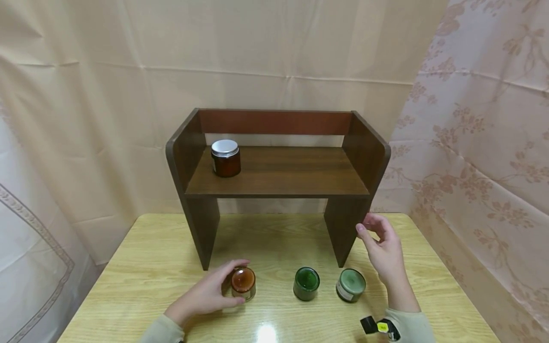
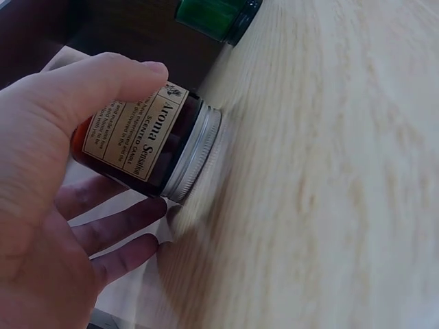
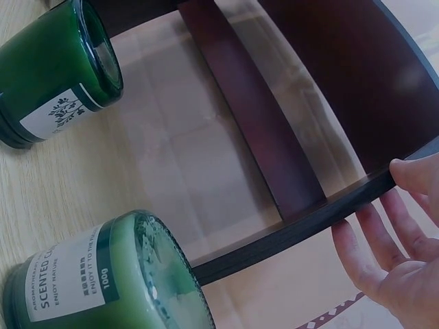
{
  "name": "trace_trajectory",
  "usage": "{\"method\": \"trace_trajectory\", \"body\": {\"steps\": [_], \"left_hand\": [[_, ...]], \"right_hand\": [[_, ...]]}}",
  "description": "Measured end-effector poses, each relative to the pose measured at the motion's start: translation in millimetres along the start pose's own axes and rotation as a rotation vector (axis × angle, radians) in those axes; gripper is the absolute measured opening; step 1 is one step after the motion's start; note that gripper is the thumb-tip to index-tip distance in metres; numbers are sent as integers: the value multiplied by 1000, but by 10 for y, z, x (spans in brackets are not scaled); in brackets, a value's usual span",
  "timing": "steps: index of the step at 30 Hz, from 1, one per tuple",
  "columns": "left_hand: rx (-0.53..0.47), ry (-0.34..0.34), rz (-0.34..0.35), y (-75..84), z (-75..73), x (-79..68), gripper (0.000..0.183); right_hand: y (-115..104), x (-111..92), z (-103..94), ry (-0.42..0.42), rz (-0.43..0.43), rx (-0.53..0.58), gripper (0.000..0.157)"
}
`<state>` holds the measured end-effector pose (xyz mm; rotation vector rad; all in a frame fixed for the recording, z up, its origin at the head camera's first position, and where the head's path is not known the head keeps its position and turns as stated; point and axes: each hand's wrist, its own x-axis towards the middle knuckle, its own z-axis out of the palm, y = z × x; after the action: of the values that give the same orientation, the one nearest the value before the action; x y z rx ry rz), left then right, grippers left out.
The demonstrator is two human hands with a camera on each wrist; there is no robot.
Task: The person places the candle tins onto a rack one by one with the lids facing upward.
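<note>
My left hand [image 1: 210, 292] holds an amber scented-candle jar [image 1: 243, 281] at the front left of the table, its thumb on the labelled side. The jar stands upside down, silver lid against the tabletop; my index finger is mostly hidden behind it in the left wrist view. My right hand [image 1: 386, 250] is at the dark wooden shelf [image 1: 279, 194], gripping the front edge of its right side panel, thumb and fingers on opposite sides. A dark green candle jar [image 1: 306, 284] and a lighter green candle jar [image 1: 350, 285] stand in front of the shelf.
Another amber jar with a silver lid [image 1: 226, 158] stands upright at the left of the shelf's upper board. The shelf stands on a light wooden table [image 1: 141, 247]. Beige cloth [image 1: 274, 47] hangs behind, and flowered cloth [image 1: 484, 143] hangs on the right.
</note>
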<state>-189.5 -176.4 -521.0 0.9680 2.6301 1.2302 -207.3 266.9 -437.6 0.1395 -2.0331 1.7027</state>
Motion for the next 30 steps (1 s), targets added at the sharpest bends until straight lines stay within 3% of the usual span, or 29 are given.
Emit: {"method": "trace_trajectory", "body": {"steps": [11,30], "left_hand": [[20,30,-10,9,60,36,90],[-8,17,-85,-41,97,19,95]], "right_hand": [[-24,-9,3,7,8,-20,30],[-16,-16,1,9,-3,-40,29]]}}
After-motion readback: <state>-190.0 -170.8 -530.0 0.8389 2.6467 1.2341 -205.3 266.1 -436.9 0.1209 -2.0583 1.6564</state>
